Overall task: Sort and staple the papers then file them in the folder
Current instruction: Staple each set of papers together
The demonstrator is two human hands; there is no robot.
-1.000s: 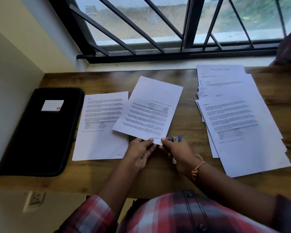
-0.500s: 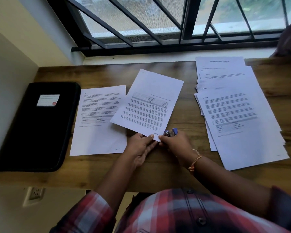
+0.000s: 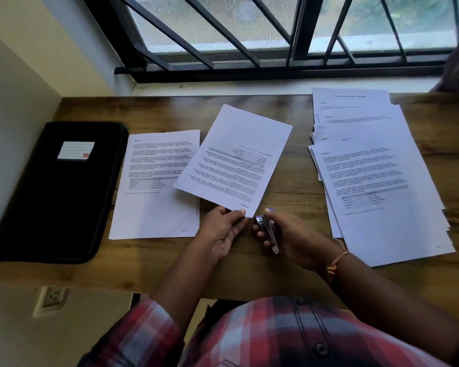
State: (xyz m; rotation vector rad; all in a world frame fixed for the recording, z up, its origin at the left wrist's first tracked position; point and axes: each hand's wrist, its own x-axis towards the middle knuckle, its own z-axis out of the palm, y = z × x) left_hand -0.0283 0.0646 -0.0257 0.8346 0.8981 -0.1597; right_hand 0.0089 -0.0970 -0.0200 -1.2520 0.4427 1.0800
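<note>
Closest in, a plaid shirt [image 3: 276,337] fills the 6 o'clock edge, and both forearms reach out over the near edge of the wooden desk [image 3: 249,276]. The left hand [image 3: 223,230] pinches the near corner of a printed sheet [image 3: 233,160], thumb on top. That sheet lies skewed with its text upside down to the wearer, and its 9 o'clock corner overlaps a second sheet [image 3: 154,197] that lies flat and square to the desk. The right hand [image 3: 297,239], with a thread band [image 3: 335,262] at the wrist, has its fingers wrapped round a small stapler [image 3: 266,229]. The stapler's nose sits just beside the pinched corner, at its 3 o'clock, and isn't touching it as far as I can see. Bare wood shows between the hands and the near edge, and there's a decent strip of open desk between the skewed sheet and the stack of papers [image 3: 376,181] at 3 o'clock. That stack is fanned, so its edges don't line up. Over at 9 o'clock the black zipped folder [image 3: 56,202] lies closed, white label up, just beside the flat sheet and close to the wall. A wall socket [image 3: 53,296] sits at 7 o'clock below the desk. At 12 o'clock the far desk edge meets the sill under a barred window frame [image 3: 276,73].
</note>
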